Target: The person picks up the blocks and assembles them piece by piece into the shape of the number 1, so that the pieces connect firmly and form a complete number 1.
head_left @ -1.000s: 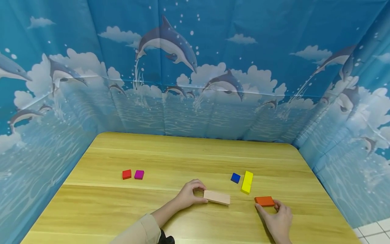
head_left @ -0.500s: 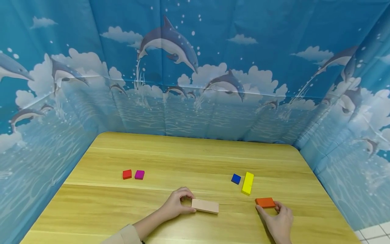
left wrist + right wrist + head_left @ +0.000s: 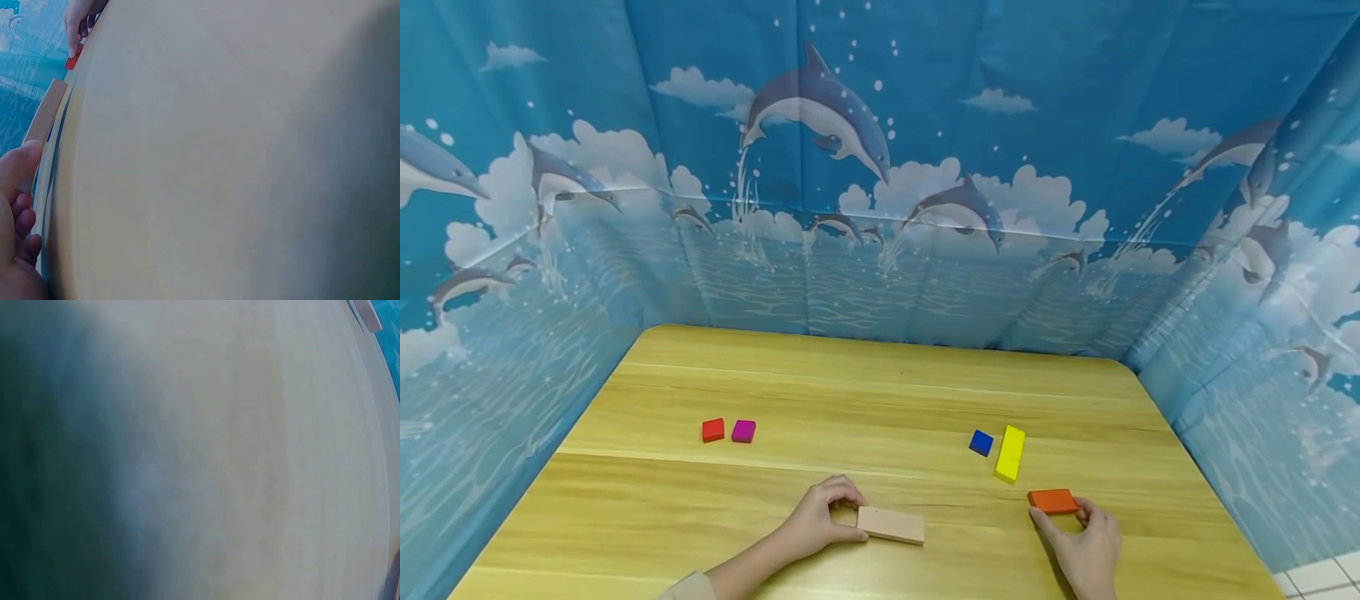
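Head view: left hand [image 3: 811, 522] pinches pale block [image 3: 892, 525], right hand [image 3: 1086, 550] pinches orange block [image 3: 1052, 502], at table [image 3: 865, 392]'s near side. Work seems unfinished, neither released; red block [image 3: 712, 430], purple block [image 3: 743, 431], blue block [image 3: 981, 442], yellow block [image 3: 1011, 454] lie unheld.
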Available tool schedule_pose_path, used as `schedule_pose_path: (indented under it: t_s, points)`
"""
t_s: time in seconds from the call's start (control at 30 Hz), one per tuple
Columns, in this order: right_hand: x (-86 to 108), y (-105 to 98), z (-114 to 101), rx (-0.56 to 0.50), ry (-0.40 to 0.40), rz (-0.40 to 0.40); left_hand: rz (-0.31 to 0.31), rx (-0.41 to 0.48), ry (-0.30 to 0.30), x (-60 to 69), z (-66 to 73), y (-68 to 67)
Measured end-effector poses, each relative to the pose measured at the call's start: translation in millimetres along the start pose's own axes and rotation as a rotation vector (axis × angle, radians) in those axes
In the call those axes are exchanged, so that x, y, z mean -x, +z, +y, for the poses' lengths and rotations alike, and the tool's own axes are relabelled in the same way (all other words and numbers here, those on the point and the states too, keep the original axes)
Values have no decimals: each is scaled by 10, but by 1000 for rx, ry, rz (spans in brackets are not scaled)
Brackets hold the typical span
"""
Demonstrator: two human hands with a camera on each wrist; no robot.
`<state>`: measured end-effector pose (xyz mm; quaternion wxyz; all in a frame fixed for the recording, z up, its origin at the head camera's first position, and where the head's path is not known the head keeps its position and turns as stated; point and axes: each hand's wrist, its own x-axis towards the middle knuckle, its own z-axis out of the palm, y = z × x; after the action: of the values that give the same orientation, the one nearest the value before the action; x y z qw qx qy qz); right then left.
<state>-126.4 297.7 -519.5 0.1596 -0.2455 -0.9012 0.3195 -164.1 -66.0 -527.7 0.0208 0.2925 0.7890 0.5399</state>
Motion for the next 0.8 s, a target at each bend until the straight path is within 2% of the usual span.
schedule_pose_path:
  t_s: [0.43,0.53,0.67,0.8]
  points:
    - [3,2,0,-2,-14,-4,-21,-3,34,64,-14,-5]
    - [1,3,9,-6,-23,3,-22,-20,27,63,94,-12]
    - [-1,-3,9,-9,-32,2,-21,-36,-2,48,156,-6]
    - [4,-12,-8,-8,-20,-14,-43,-57,-59,33,65,11]
